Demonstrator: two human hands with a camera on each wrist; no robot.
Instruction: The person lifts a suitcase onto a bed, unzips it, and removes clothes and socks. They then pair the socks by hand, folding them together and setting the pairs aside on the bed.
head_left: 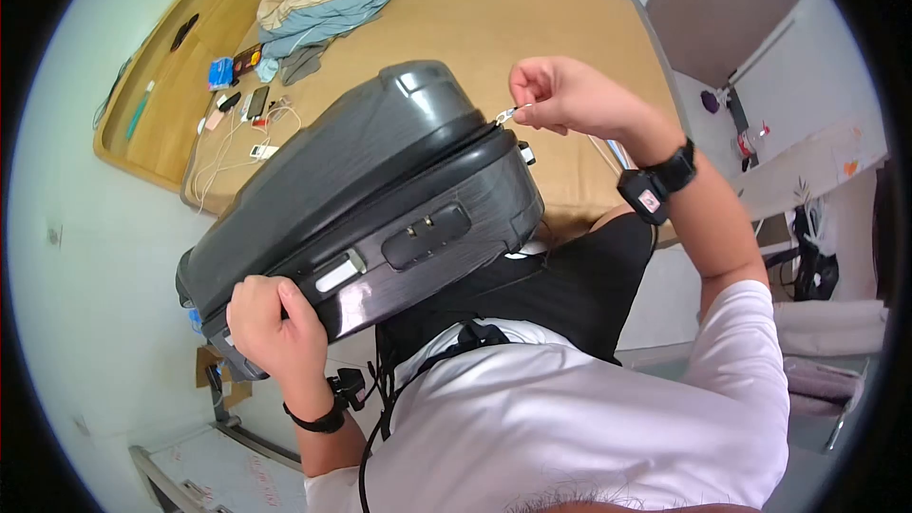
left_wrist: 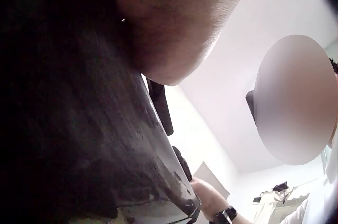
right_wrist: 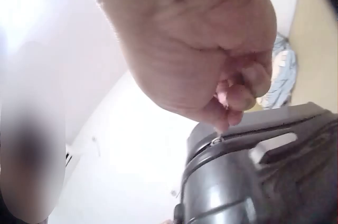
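Note:
A black hard-shell suitcase (head_left: 332, 171) lies tilted across the person's lap and the edge of the bed, its zip seam running along the side facing up. At the seam's upper right corner, the right hand (head_left: 570, 100) pinches a metal zip pull (head_left: 504, 116) between thumb and fingertips. In the right wrist view, that hand (right_wrist: 211, 50) is right over the zip at the suitcase corner (right_wrist: 216, 182). The left hand (head_left: 271, 323) grips the suitcase's lower left end, fingers bent over its edge. Close up in the left wrist view, the suitcase side (left_wrist: 105, 145) looks dark.
Behind the suitcase is a bed with a tan mattress (head_left: 513, 28) and a crumpled blue quilt (head_left: 328, 0). A phone (head_left: 257, 103), white cables and small items lie on its left side. A bottle (head_left: 750, 141) stands at the far right.

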